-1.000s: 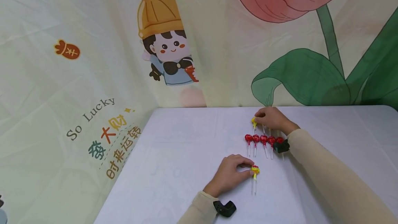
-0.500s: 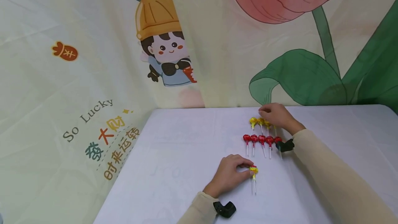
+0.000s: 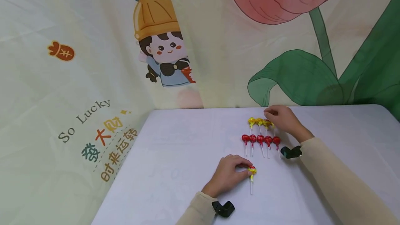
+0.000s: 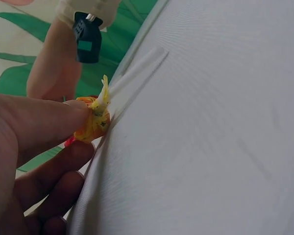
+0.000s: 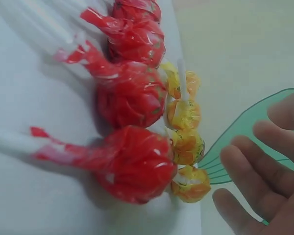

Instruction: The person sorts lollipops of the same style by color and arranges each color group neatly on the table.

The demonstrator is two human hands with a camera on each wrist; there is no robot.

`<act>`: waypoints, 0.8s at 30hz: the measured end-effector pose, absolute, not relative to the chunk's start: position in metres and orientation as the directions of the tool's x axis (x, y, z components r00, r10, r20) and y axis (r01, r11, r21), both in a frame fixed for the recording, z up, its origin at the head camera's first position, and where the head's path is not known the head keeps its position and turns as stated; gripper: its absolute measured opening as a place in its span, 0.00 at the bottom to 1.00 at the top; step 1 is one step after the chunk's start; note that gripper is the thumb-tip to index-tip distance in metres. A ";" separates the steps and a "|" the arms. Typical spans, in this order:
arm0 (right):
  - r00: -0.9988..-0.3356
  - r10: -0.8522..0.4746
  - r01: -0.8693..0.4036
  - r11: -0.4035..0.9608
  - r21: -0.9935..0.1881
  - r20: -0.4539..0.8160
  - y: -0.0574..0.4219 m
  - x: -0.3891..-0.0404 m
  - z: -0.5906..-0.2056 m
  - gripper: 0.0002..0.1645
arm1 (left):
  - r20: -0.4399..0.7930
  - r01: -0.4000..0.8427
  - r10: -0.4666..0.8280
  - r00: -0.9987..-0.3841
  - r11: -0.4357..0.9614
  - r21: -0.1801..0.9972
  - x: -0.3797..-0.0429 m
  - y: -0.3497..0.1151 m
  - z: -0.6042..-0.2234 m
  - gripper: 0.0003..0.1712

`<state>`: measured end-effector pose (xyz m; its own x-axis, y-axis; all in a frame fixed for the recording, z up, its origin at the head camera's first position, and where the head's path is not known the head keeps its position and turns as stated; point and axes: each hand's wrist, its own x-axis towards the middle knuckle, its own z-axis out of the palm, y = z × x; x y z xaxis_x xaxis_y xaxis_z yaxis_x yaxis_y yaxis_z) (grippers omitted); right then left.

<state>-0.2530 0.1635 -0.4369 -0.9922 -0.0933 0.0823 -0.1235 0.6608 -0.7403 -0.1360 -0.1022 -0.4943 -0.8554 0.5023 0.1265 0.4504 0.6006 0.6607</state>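
My left hand [image 3: 225, 175] pinches the head of a yellow-wrapped lollipop [image 3: 251, 171] with some red on top; its white stick points toward me. In the left wrist view, thumb and fingers close on the lollipop's wrapper [image 4: 95, 122]. Beyond it, red lollipops [image 3: 260, 139] lie in a row, sticks toward me. Behind them runs a row of yellow lollipops [image 3: 259, 122]. My right hand [image 3: 285, 120] is at that row's right end, partly covering the last one. The right wrist view shows its loosely bent fingers [image 5: 250, 181] beside the yellow heads, holding nothing.
All the lollipops lie on a white-covered table [image 3: 175, 155]. A printed cloth backdrop [image 3: 218, 61] with a cartoon figure and a large flower hangs behind its far edge. Each wrist wears a black camera [image 3: 223, 209].
My right hand has left the yellow row's left end and shifted right, uncovering most of those lollipops. My left hand keeps its pinch in place. The head view has turned slightly.
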 end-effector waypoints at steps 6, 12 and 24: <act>-0.990 -0.065 -0.136 0.651 -0.747 0.124 0.166 -0.242 -0.436 0.23 | 0.111 0.421 0.490 -0.865 0.586 0.692 -0.138 -0.103 -0.496 0.09; -0.990 -0.049 -0.134 0.637 -0.759 0.133 0.169 -0.230 -0.434 0.23 | 0.103 0.392 0.468 -0.878 0.578 0.716 -0.139 -0.103 -0.495 0.09; -0.988 -0.042 -0.142 0.618 -0.773 0.149 0.177 -0.210 -0.443 0.22 | 0.125 0.311 0.396 -0.910 0.452 0.836 -0.140 -0.104 -0.496 0.10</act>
<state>-0.2102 0.1769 -0.4427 -0.9880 -0.0417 0.1488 -0.1424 0.6184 -0.7729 -0.1397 -0.1041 -0.4957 -0.9099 0.3956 0.1247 0.3113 0.4524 0.8357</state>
